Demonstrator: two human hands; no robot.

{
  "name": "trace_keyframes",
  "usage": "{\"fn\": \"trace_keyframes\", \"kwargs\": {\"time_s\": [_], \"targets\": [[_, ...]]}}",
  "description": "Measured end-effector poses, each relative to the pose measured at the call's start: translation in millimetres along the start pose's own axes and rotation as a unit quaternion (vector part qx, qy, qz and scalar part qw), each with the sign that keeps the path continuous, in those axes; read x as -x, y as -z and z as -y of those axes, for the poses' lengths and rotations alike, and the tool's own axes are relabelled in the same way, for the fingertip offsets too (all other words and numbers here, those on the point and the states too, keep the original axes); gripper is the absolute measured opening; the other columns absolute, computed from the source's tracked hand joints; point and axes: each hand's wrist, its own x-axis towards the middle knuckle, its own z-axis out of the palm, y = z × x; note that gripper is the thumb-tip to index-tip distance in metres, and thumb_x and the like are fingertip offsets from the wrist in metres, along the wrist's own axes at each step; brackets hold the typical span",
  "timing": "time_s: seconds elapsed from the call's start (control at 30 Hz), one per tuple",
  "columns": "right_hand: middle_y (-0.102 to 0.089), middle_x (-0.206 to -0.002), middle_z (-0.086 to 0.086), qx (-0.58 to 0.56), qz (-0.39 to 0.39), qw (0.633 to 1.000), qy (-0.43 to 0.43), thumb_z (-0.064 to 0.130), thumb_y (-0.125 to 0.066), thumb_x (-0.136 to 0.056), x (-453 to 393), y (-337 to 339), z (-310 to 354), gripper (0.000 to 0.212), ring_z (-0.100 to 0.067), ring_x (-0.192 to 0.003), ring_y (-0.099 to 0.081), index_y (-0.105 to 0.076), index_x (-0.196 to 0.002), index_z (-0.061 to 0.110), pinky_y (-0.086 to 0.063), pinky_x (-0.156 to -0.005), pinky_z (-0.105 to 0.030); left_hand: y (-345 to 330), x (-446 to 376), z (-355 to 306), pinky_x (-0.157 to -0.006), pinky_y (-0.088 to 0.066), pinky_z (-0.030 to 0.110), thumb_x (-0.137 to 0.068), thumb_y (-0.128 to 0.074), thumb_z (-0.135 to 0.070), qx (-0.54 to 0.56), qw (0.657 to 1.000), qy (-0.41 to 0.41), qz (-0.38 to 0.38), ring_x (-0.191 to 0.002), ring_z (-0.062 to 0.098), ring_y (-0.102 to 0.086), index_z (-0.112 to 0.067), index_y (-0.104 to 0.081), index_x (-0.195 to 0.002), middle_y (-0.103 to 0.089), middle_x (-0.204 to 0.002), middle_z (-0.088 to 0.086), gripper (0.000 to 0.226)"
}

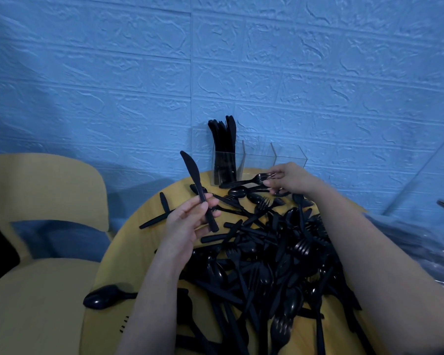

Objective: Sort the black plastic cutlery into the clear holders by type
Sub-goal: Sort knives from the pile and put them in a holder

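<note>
Head view, looking down over a round yellow desk [149, 226] set against a blue textured wall [241, 60]. A large heap of black plastic cutlery [274, 257] covers the middle and near right of the desk, with forks, spoons and knives tangled together.

The left hand [187, 224] is raised above the left part of the desk, thumb and fingers curled around the handle of a knife [196, 185], blade pointing up and away. The right hand [290, 179] reaches toward the far edge, fingertips pinching the tine end of a fork [244, 182] that lies almost flat, its handle pointing left. The hands are well apart.

Three clear holders stand in a row at the far edge by the wall. The left holder [227, 162] holds a bundle of upright knives. The middle holder [259, 156] and right holder [291, 156] look empty or nearly so; their clear walls make this hard to tell.

A spoon [105, 299] lies alone at the near left edge. A yellow chair [41, 190] stands to the left.

The step appears to be dropping each piece in by type. It would go well if the knife goes handle down into the left holder, matching the bundle. The fork needs regripping so it stands upright, without knocking the light holders.
</note>
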Motion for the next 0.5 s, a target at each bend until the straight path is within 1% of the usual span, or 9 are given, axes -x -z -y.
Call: {"fn": "trace_keyframes", "kwargs": {"time_s": [0.07,0.1,0.17,0.23,0.33,0.4,0.43,0.47,0.5], "targets": [[-0.068,-0.1,-0.013,-0.01,-0.018,1.0,-0.004,0.014,-0.063,-0.09,-1,-1,-4,0.033,-0.011,-0.066,-0.061,-0.056,-0.122,0.009,-0.048,-0.06,-0.017,1,0,0,-0.076,-0.055,0.032,-0.091,-0.055,-0.008,0.006,1.0,0.0,-0.003,-0.084,0.014,-0.07,-0.014,-0.065,-0.109,-0.073,-0.1,0.003,0.021],[-0.068,-0.1,-0.014,-0.006,-0.03,1.0,-0.001,0.015,-0.063,-0.09,-2,-2,-7,0.032,-0.012,-0.067,-0.061,-0.057,-0.121,0.01,-0.048,-0.06,-0.017,1,0,0,-0.077,-0.055,0.033,-0.091,-0.055,-0.008,0.007,1.0,0.0,-0.004,-0.084,0.014,-0.07,-0.014,-0.065,-0.109,-0.073,-0.099,0.003,0.021],[-0.065,-0.102,-0.01,0.037,-0.055,0.998,0.002,0.022,-0.064,-0.09,-4,-5,-11,0.035,-0.016,-0.081,-0.06,-0.058,-0.123,0.013,-0.045,-0.071,-0.023,0,-1,0,-0.077,-0.055,0.033,-0.091,-0.055,-0.008,0.009,1.0,0.001,-0.003,-0.084,0.015,-0.07,-0.013,-0.065,-0.109,-0.073,-0.1,0.003,0.022],[-0.061,-0.116,-0.005,0.101,-0.081,0.991,0.015,0.026,-0.064,-0.09,-4,-8,-14,0.036,-0.017,-0.1,-0.056,-0.058,-0.125,0.017,-0.04,-0.082,-0.026,1,-1,0,-0.076,-0.055,0.032,-0.091,-0.055,-0.008,0.011,1.0,0.001,-0.002,-0.085,0.016,-0.069,-0.013,-0.065,-0.11,-0.073,-0.101,0.004,0.022],[-0.056,-0.123,-0.004,0.197,-0.147,0.967,0.063,0.027,-0.066,-0.087,-3,-14,-13,0.032,-0.021,-0.116,-0.049,-0.062,-0.117,0.018,-0.039,-0.093,-0.03,1,-2,0,-0.077,-0.054,0.033,-0.091,-0.055,-0.008,0.013,1.0,-0.001,-0.001,-0.086,0.016,-0.07,-0.012,-0.065,-0.111,-0.073,-0.102,0.005,0.023],[-0.053,-0.112,-0.002,0.253,-0.19,0.943,0.104,0.028,-0.066,-0.087,3,-21,-8,0.02,-0.02,-0.112,-0.047,-0.066,-0.105,0.018,-0.04,-0.092,-0.031,1,-2,0,-0.076,-0.054,0.033,-0.091,-0.055,-0.007,0.015,1.0,-0.005,0.0,-0.085,0.015,-0.069,-0.013,-0.065,-0.11,-0.073,-0.101,0.004,0.022],[-0.053,-0.106,0.0,0.272,-0.186,0.936,0.124,0.029,-0.066,-0.087,6,-26,-4,0.017,-0.019,-0.107,-0.049,-0.067,-0.1,0.018,-0.043,-0.089,-0.032,2,-3,0,-0.074,-0.055,0.031,-0.091,-0.054,-0.007,0.017,1.0,-0.009,0.0,-0.084,0.015,-0.07,-0.013,-0.065,-0.109,-0.073,-0.1,0.003,0.022],[-0.055,-0.101,0.002,0.281,-0.154,0.937,0.141,0.03,-0.065,-0.087,9,-31,1,0.014,-0.018,-0.102,-0.052,-0.068,-0.097,0.02,-0.046,-0.086,-0.033,2,-3,0,-0.072,-0.057,0.029,-0.091,-0.054,-0.007,0.021,1.0,-0.013,-0.001,-0.082,0.014,-0.07,-0.013,-0.065,-0.108,-0.074,-0.098,0.002,0.021],[-0.058,-0.099,0.004,0.281,-0.098,0.943,0.15,0.032,-0.065,-0.087,11,-37,7,0.013,-0.015,-0.097,-0.055,-0.068,-0.095,0.022,-0.048,-0.082,-0.031,3,-3,0,-0.069,-0.058,0.027,-0.092,-0.053,-0.007,0.025,1.0,-0.017,-0.002,-0.081,0.013,-0.07,-0.013,-0.065,-0.108,-0.074,-0.097,0.002,0.021]]}}
